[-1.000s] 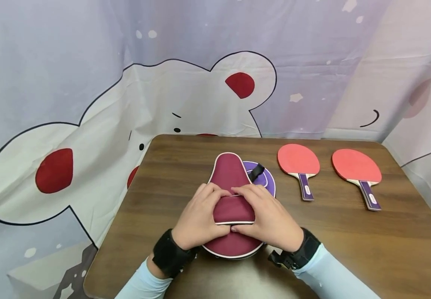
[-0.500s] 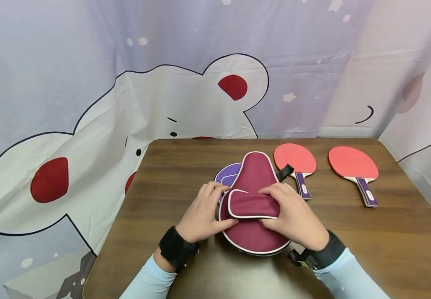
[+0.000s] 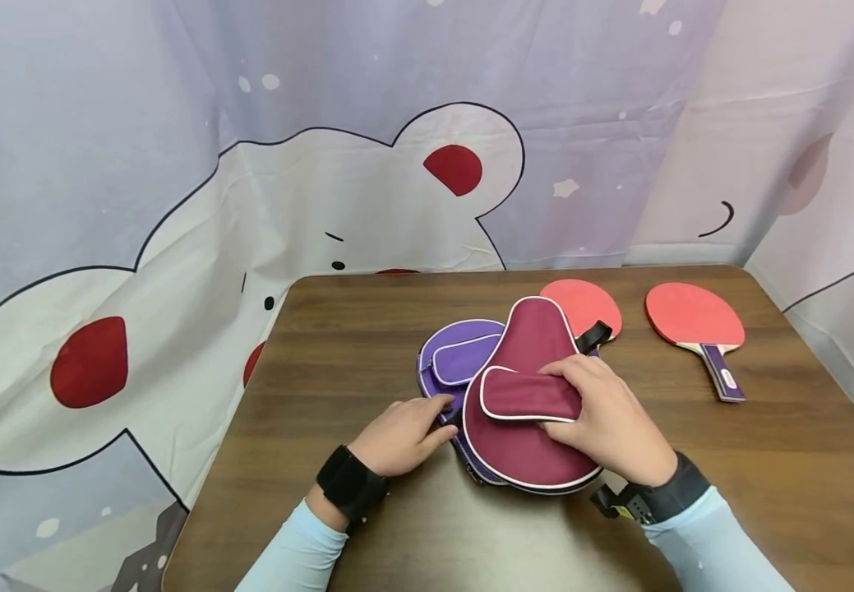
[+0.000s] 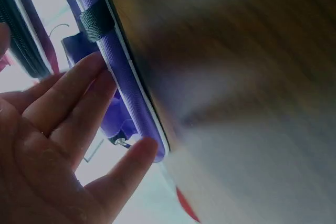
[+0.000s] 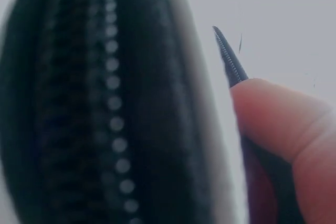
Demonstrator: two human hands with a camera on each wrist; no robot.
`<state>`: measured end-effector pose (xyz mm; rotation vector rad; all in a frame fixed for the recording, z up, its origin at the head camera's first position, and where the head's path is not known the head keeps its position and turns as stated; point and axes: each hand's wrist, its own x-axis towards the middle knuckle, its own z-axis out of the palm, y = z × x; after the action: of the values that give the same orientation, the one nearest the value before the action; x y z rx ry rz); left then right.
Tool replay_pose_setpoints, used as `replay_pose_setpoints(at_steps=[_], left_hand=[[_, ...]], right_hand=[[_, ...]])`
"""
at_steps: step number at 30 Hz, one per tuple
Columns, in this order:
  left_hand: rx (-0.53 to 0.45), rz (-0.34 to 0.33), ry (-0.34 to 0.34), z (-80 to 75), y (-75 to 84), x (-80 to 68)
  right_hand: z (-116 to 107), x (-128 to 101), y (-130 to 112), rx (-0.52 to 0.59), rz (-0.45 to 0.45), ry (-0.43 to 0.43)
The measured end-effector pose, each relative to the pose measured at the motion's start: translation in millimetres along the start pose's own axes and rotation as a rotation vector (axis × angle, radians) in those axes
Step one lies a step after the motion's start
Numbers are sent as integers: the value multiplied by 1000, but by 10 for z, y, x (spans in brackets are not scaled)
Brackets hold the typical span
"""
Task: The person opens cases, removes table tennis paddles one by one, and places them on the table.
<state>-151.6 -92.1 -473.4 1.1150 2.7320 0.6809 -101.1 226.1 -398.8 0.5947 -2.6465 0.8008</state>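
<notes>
My right hand [image 3: 611, 415] grips the maroon table tennis paddle case [image 3: 537, 329] by its raised front pocket [image 3: 530, 395], thumb below and fingers above. The case has white piping and a black strap [image 3: 593, 337] at its narrow end. Partly hidden under it is a purple paddle case [image 3: 463, 333] of similar make. My left hand [image 3: 400, 436] has its fingers at the purple case's left edge, near the black zipper. In the left wrist view, fairly straight fingers [image 4: 79, 98] touch the purple case's side [image 4: 123, 72]. The right wrist view shows the zipper [image 5: 115, 124] up close.
Two red paddles with purple handles lie on the wooden table [image 3: 323, 345] at the right. The maroon case overlaps the nearer paddle [image 3: 582, 304]; the other paddle [image 3: 696, 316] lies farther right. A printed curtain [image 3: 308, 197] hangs behind the table.
The maroon case has moved right with my right hand, uncovering more of the purple case on the left. My left hand has let go of the maroon case and touches the purple one.
</notes>
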Motion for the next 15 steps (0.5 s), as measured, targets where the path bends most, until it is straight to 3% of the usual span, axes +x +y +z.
replay_pose_setpoints(at_steps=[8, 15], left_hand=[[91, -32, 38, -108, -299, -271], [146, -169, 87, -275, -668, -745]], right_hand=[[60, 46, 13, 24, 14, -24], [151, 98, 37, 42, 28, -41]])
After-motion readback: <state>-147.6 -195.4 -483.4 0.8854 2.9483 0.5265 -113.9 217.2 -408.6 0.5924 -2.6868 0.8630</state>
